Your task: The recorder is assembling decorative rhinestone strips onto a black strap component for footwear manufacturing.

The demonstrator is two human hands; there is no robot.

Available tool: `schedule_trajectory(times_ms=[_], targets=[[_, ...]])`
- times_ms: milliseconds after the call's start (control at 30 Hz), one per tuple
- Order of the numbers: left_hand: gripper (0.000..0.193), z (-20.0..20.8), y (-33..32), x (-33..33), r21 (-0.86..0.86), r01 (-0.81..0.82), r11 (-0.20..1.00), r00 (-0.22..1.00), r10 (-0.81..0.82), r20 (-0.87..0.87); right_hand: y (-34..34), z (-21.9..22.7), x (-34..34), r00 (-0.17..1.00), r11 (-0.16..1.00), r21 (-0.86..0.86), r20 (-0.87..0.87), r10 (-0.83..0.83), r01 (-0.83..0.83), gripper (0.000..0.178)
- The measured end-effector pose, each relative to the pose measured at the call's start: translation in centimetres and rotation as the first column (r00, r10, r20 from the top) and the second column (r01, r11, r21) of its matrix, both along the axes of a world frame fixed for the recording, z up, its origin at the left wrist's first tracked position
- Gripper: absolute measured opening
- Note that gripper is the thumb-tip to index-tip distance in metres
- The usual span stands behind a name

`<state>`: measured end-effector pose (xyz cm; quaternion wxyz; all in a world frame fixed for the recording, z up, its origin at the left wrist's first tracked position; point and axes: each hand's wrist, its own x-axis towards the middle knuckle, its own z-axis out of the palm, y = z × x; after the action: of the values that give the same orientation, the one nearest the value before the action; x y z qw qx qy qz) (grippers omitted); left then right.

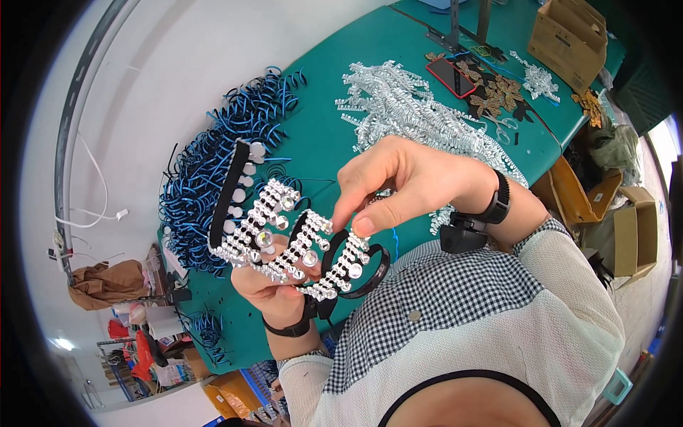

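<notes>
My left hand (276, 293) holds a bunch of black bands studded with clear rhinestones (250, 238), its fingers partly hidden behind them. They fan out above and beside the palm, some curling round. My right hand (402, 178) reaches in from the right, thumb and forefinger pinched at the upper end of the rightmost rhinestone band (348, 265). Dark smooth loops (383, 270) hang beside that band. Behind the bunch, a heap of blue and black coiled strands (220, 156) lies on the green table (313, 135).
Silver curly strips (405, 107) are piled across the table beyond my right hand. Farther back lie a red-edged phone (452, 76), brown glittery cutouts (501, 96) and scissors (506, 129). A cardboard box (569, 44) stands at the far right; an open carton (635, 235) sits below.
</notes>
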<state>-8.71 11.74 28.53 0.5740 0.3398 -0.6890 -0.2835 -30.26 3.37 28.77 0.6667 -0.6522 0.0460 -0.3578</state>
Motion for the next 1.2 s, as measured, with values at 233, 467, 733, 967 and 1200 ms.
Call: schedule_trajectory(times_ms=[233, 467, 733, 967, 1200], targets=[[0.032, -0.3, -0.6, 0.2, -0.082, 0.083, 0.993, 0.979, -0.096, -0.182, -0.3, 0.0, 0.4, 0.997, 0.995, -0.068, -0.032, 0.069, -0.071, 0.018], [0.025, -0.8, -0.7, 1.3, 0.019, 0.153, 0.988, 0.979, -0.148, -0.137, -0.9, -1.1, 0.9, 0.981, 0.981, -0.035, 0.028, 0.192, -0.191, 0.011], [0.025, -0.5, -0.8, 1.9, 0.032, 0.072, 0.997, 0.985, -0.076, 0.152, -0.9, -0.5, 0.8, 0.995, 0.965, -0.26, -0.102, 0.011, -0.037, 0.01], [0.014, -0.3, 0.3, 0.8, 0.327, 0.255, 0.91, 0.943, -0.159, -0.291, -0.1, 0.7, 0.4, 0.976, 0.913, -0.404, -0.171, -0.136, 0.056, 0.01], [0.025, -0.8, 0.8, 0.4, 0.269, 0.067, 0.961, 0.994, -0.041, -0.102, 0.4, 1.9, 0.3, 0.965, 0.863, -0.495, -0.164, -0.206, 0.1, 0.009]])
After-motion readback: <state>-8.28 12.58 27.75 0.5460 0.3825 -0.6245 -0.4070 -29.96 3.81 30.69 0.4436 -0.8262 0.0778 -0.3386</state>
